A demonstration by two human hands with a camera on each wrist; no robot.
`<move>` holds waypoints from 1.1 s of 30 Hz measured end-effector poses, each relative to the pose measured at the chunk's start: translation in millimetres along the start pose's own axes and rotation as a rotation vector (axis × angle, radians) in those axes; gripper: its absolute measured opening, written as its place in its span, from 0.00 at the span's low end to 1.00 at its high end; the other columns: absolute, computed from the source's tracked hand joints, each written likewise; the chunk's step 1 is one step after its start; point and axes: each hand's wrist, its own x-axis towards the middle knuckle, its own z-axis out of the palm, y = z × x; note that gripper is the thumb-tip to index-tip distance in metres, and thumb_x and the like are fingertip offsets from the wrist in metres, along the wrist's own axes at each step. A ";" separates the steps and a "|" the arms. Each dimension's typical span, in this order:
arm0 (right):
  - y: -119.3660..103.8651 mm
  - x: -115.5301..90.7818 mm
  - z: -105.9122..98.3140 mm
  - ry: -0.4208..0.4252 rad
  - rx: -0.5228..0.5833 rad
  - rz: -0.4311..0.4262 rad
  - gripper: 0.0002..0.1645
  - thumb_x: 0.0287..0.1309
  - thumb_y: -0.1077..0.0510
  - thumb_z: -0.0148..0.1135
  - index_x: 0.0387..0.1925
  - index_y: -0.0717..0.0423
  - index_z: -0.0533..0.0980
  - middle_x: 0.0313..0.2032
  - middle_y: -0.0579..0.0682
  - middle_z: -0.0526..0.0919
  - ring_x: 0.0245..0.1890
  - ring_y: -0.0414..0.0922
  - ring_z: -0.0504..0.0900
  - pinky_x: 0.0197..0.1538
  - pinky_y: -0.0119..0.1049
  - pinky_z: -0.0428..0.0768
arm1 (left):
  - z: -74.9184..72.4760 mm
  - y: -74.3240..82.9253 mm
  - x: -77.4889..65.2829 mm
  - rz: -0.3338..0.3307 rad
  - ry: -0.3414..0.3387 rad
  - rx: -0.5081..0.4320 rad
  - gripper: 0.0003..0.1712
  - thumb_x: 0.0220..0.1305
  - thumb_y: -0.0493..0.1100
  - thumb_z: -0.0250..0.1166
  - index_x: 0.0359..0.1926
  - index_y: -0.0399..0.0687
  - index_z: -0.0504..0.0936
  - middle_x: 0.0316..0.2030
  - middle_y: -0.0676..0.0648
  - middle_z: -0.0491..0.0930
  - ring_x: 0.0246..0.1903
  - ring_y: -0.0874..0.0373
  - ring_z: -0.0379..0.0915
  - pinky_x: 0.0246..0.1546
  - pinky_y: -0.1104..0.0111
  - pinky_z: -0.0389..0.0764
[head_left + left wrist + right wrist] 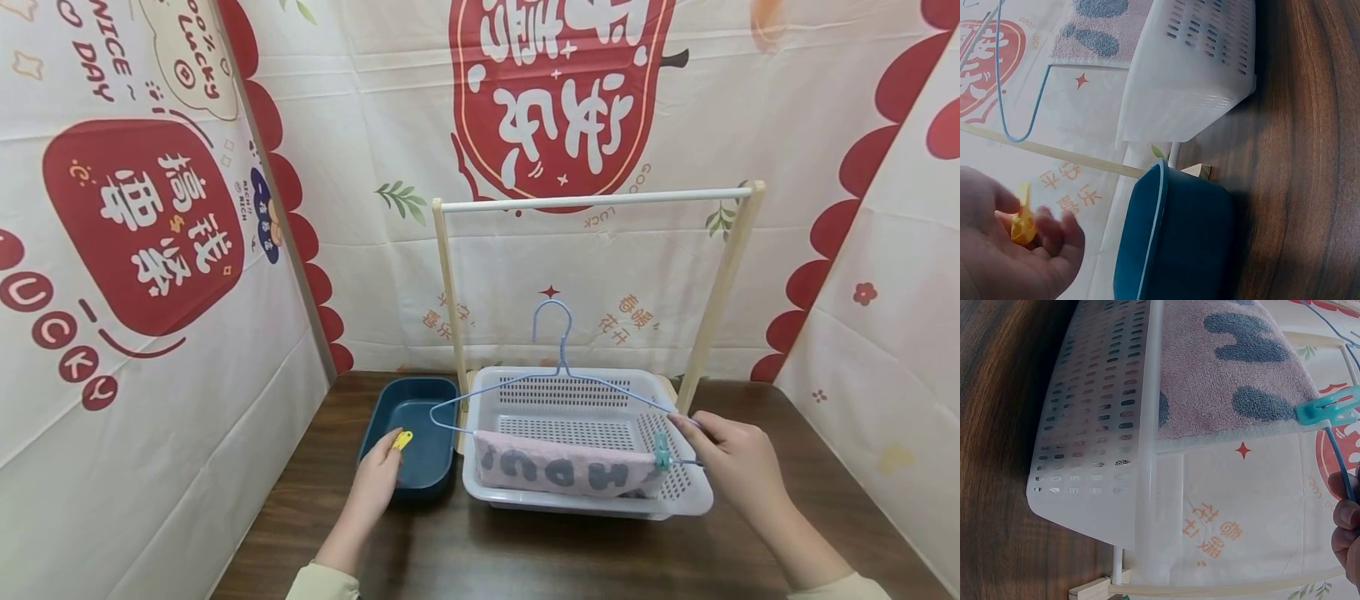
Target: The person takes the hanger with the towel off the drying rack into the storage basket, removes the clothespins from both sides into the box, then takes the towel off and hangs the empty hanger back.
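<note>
A blue wire hanger [564, 367] stands tilted over the white basket, its hook up. Over its lower bar hangs a pink towel [562, 468] with dark grey letters. My right hand [738, 458] grips the hanger's right end. Close to that hand, a teal clothespin [662, 450] clips the towel to the bar; it shows larger in the right wrist view, at the towel's corner. My left hand [381, 471] pinches a yellow clothespin [403, 439] over the near left part of the dark teal bin [408, 387]. The left wrist view shows this yellow clothespin [1023, 226] between thumb and fingers.
The white perforated basket [678, 492] sits on the dark wooden table [525, 558], with the teal bin at its left. Behind the basket rises a wooden rack with a white rod [600, 200]. Printed cloth [360, 125] walls the back and both sides.
</note>
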 end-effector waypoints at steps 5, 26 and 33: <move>0.1 -0.6 -0.2 -0.008 0.004 0.012 0.18 0.58 0.56 0.68 0.17 0.45 0.71 0.12 0.35 0.63 0.17 0.34 0.62 0.19 0.30 0.57 | 1.1 -9.5 4.2 0.048 0.025 0.005 0.23 0.70 0.36 0.53 0.64 0.34 0.71 0.44 0.36 0.78 0.31 0.53 0.72 0.33 0.63 0.76; 2.9 -4.4 4.1 -0.030 0.002 0.057 0.19 0.60 0.55 0.67 0.17 0.46 0.70 0.12 0.37 0.63 0.17 0.35 0.63 0.20 0.31 0.58 | 7.1 -28.1 15.8 0.001 0.189 -0.063 0.19 0.65 0.38 0.64 0.56 0.39 0.78 0.47 0.38 0.81 0.42 0.48 0.77 0.42 0.57 0.80; 2.8 -4.2 5.2 -0.038 -0.001 0.067 0.19 0.60 0.54 0.66 0.17 0.47 0.69 0.12 0.38 0.62 0.17 0.35 0.62 0.20 0.31 0.58 | 10.0 -27.1 16.7 0.029 0.178 -0.079 0.18 0.67 0.37 0.62 0.56 0.38 0.77 0.46 0.39 0.82 0.46 0.44 0.78 0.48 0.51 0.78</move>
